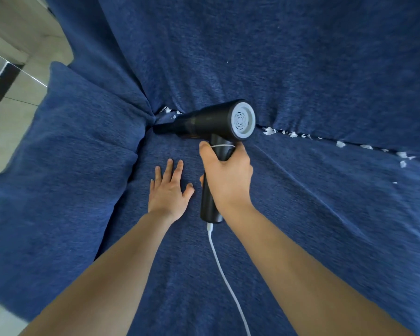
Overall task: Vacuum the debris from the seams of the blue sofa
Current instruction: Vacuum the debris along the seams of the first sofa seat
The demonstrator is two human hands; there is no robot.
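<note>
My right hand [226, 175] is shut on the handle of a black handheld vacuum [211, 122] with a grey rear vent. Its nozzle points left into the corner where the blue sofa [301, 57] seat meets the backrest and armrest. White debris [169, 111] lies in the seam just above the nozzle tip. More white debris [341, 143] is strung along the seam to the right of the vacuum. My left hand [169, 190] rests flat on the seat cushion, fingers apart, left of the vacuum handle.
A white cable [226, 277] runs from the bottom of the vacuum handle toward me across the seat. The blue armrest cushion [70, 132] bulges at the left. Pale tiled floor [12, 69] shows beyond it at the far left.
</note>
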